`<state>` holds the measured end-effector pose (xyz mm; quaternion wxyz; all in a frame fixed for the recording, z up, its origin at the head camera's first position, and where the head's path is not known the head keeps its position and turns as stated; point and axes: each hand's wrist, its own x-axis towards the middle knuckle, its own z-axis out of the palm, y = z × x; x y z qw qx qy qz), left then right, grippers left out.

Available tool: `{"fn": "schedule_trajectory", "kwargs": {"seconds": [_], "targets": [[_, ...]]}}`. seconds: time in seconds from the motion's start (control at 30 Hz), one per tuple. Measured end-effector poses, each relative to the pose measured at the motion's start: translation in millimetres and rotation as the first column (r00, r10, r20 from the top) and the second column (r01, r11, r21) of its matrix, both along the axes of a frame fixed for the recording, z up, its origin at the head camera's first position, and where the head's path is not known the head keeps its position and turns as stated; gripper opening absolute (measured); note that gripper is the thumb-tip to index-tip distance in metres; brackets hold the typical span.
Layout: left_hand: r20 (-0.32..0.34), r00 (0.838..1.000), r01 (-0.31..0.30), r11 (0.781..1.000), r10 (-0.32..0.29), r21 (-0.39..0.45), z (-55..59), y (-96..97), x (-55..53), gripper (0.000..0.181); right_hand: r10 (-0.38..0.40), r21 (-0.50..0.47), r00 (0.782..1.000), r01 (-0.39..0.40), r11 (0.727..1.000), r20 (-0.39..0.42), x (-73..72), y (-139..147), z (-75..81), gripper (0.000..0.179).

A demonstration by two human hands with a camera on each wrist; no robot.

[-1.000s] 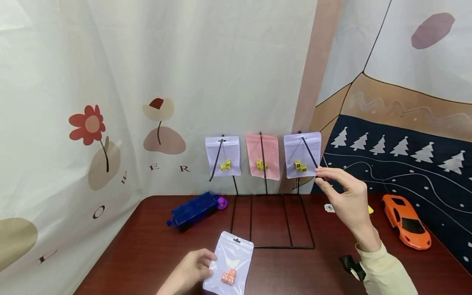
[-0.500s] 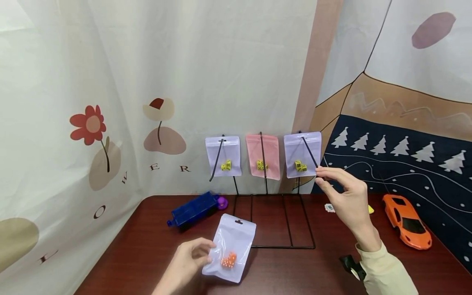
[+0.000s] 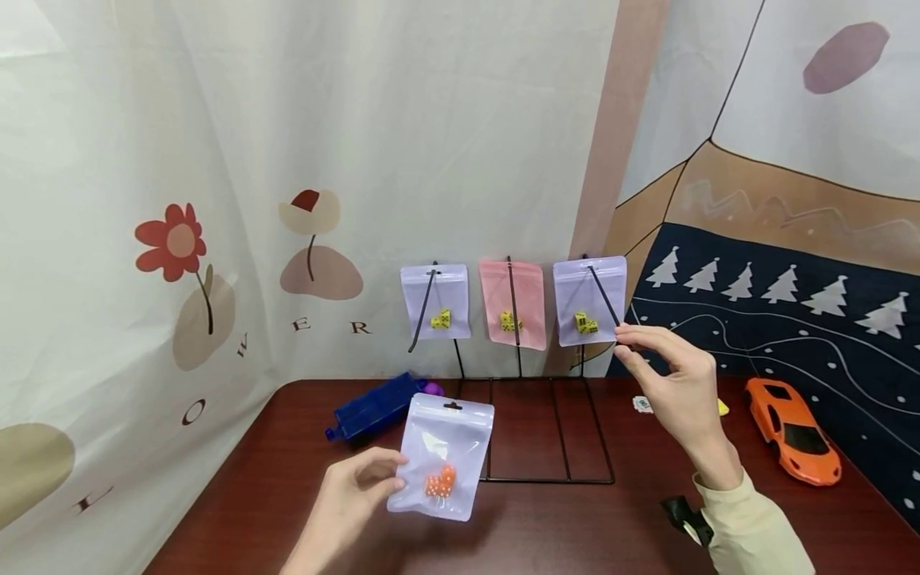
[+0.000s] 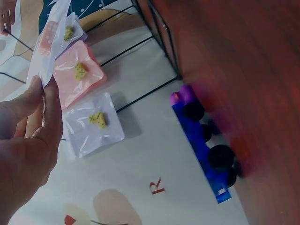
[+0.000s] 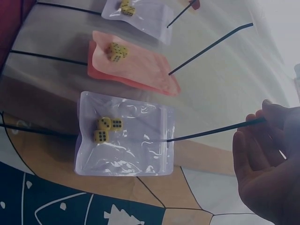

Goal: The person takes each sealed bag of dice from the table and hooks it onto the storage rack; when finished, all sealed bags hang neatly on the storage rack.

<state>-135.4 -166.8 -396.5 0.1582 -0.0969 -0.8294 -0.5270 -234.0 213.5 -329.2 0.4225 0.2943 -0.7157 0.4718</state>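
Observation:
My left hand [image 3: 348, 499] pinches the left edge of a pale purple zip bag [image 3: 463, 443], raised off the table in front of the rack. Orange dice [image 3: 441, 483] show through it. At the right, my right hand [image 3: 679, 387] pinches the free end of a black wire hook [image 5: 211, 131] between thumb and fingers. On that hook of the wire rack [image 3: 546, 481] hangs a purple bag [image 5: 140, 159] with yellow dice [image 5: 104, 123]. A pink bag [image 3: 530, 299] hangs on the middle hook and another purple bag [image 3: 453, 291] on the left one, both with yellow dice.
A blue toy vehicle [image 3: 377, 407] lies left of the rack, with a purple round thing [image 3: 434, 388] at its end. An orange toy car [image 3: 793, 431] stands at the right. Behind the dark red table [image 3: 568, 527] hangs a printed cloth [image 3: 431, 144].
My left hand has lifted the purple bag with orange dice upward and forward, nearer the rack. The right hand stays at the end of the right hook.

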Motion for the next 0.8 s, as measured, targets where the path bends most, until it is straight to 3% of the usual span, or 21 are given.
{"fn": "schedule_trajectory", "kwargs": {"seconds": [0.23, 0.37, 0.5, 0.63, 0.8], "targets": [[0.056, 0.997, -0.058, 0.995, 0.054, 0.076, 20.3, 4.6, 1.2, 0.025, -0.003, -0.014, 1.000, 0.003, 1.000, -0.002, -0.4, 0, -1.3, 0.036], [-0.053, 0.998, -0.028, 0.995, 0.033, 0.097, 27.9, 5.1, -0.4, 0.023, 0.003, -0.021, 1.000, -0.003, 1.000, -0.005, 0.2, -1, -1.9, 0.036], [-0.162, 0.987, 0.013, 0.992, 0.008, 0.129, 32.8, 3.1, -3.4, 0.022, 0.007, -0.024, 1.000, -0.007, 1.000, -0.012, 0.1, -1, -0.6, 0.035], [-0.221, 0.975, 0.019, 0.988, 0.016, 0.155, 35.9, -0.7, -5.8, 0.024, 0.010, -0.028, 1.000, -0.011, 1.000, -0.012, -0.7, -2, -0.6, 0.036], [-0.242, 0.968, -0.033, 0.987, 0.071, 0.158, 35.9, -5.6, -8.4, 0.025, 0.012, -0.029, 1.000, -0.013, 0.999, -0.015, -1.9, -2, -4.1, 0.035]]}}
